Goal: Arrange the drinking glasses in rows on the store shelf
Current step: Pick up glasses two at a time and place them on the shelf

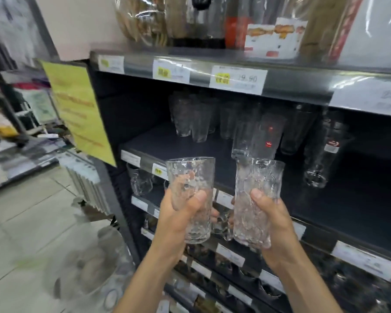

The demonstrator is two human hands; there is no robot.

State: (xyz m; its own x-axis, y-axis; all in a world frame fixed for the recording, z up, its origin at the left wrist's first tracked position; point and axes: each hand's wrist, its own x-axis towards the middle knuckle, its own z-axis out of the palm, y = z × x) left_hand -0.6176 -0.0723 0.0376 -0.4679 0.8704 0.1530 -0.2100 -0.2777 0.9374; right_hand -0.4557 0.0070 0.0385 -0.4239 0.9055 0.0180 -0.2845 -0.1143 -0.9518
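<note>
Two grips: left hand (178, 215) wraps left glass (191, 177), right hand (274, 220) wraps right glass (257, 184); shelved glasses (190, 119) blurred.

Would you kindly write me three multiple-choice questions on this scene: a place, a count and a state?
1. Where does the yellow sign hang? A on the shelf unit's left end; B on the floor; C inside the top shelf.
2. How many glasses do the hands hold? A one; B two; C four.
3. The held glasses are: A full of juice; B wrapped in paper; C empty.
Answers: 1 A, it hangs at the unit's left end. 2 B, the left hand grips the left glass, the right hand the right glass. 3 C, both look clear through.
</note>
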